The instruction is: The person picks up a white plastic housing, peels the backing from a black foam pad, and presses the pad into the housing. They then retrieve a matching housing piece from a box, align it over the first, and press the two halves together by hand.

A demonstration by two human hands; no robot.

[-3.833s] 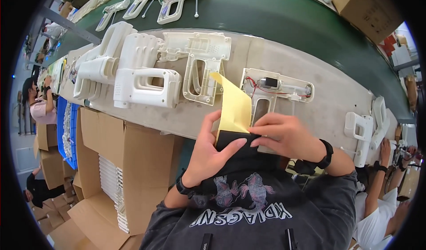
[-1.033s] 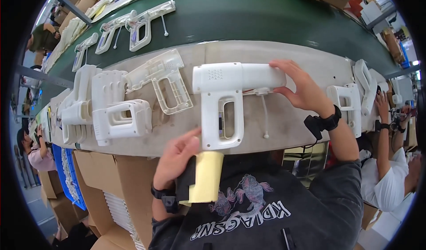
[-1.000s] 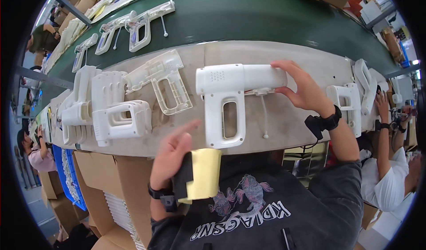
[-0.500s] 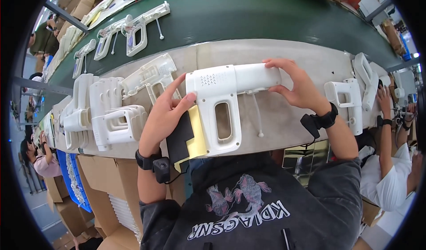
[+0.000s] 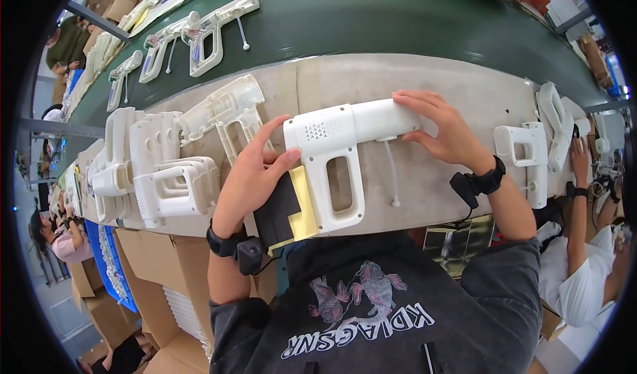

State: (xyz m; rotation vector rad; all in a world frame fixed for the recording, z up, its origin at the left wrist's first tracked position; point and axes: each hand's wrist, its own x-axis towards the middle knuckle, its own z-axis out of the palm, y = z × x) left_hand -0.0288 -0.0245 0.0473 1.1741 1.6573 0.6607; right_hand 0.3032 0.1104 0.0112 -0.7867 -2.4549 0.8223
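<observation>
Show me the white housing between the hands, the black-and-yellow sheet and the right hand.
White housing [image 5: 330, 133]: head view, on its body above the handle.
Black-and-yellow sheet [image 5: 278, 213]: head view, on its black part.
Right hand [image 5: 454, 134]: head view, on its back.

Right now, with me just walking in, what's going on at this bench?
A person is handling a white gun-shaped housing at the near edge of the bench. The left grip touches its broad end, while the right grip is around the barrel end. A black piece and yellow sheet show beside the handle, under the left palm; whether they are held is unclear. More white shells are stacked to the left, and open units lie on the green surface beyond.
</observation>
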